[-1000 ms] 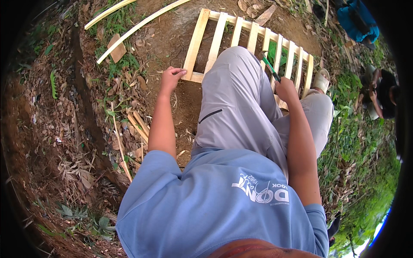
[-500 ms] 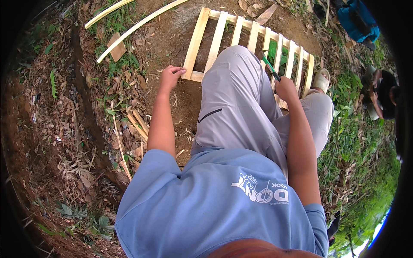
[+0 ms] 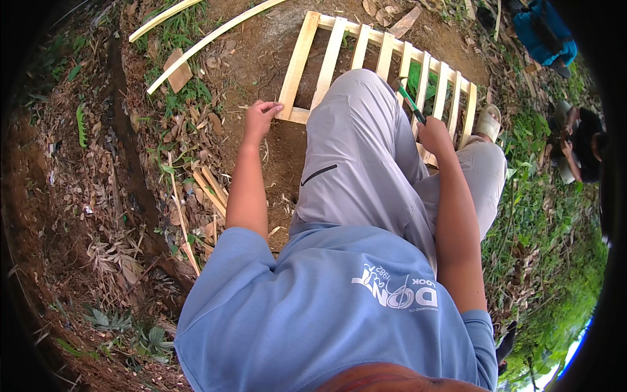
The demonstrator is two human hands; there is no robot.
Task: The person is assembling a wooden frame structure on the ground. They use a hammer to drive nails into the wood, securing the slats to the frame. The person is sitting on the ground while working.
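And here's the raised knee (image 3: 362, 98), hiding part of the wooden frame (image 3: 297, 68) on the dirt. At the frame's near edge, right of centre, the right hand (image 3: 435, 134) is curled fully round a hammer (image 3: 409, 102) by its handle's end, probably for reach, forearm straight, head pointing away. At the frame's near-left corner, the left hand (image 3: 262, 112), arm outstretched, brings thumb and fingertips close, seemingly steadying; any pinch, can't tell. Left of the frame, farther out, two strips (image 3: 215, 43).
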